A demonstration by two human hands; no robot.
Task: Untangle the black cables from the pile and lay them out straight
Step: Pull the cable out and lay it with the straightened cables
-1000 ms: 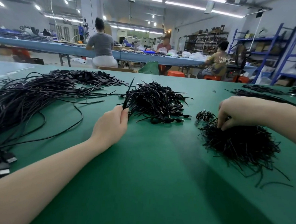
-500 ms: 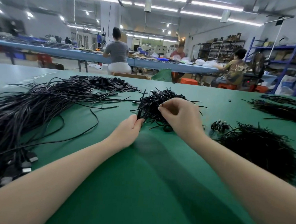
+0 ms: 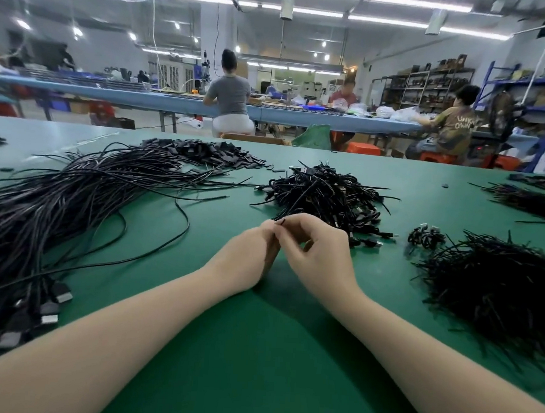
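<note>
My left hand (image 3: pixel 245 259) and my right hand (image 3: pixel 316 253) meet at the middle of the green table (image 3: pixel 255 365), fingertips together. Between them they pinch a small black cable piece (image 3: pixel 281 222); only its short tip shows above the fingers. Just beyond the hands lies the tangled pile of short black cables (image 3: pixel 323 193). A long sweep of straightened black cables (image 3: pixel 57 212) with plug ends lies at the left.
A heap of thin black ties (image 3: pixel 496 284) sits at the right, with a small coiled bundle (image 3: pixel 425 238) beside it. Flat black pieces (image 3: pixel 204 151) lie at the back left. More cable bundles (image 3: pixel 533 200) rest far right. People work at a blue bench behind.
My right hand went from the right heap to the tangled pile, then both hands drew back toward me and now pinch a small black piece together in front of the pile.
</note>
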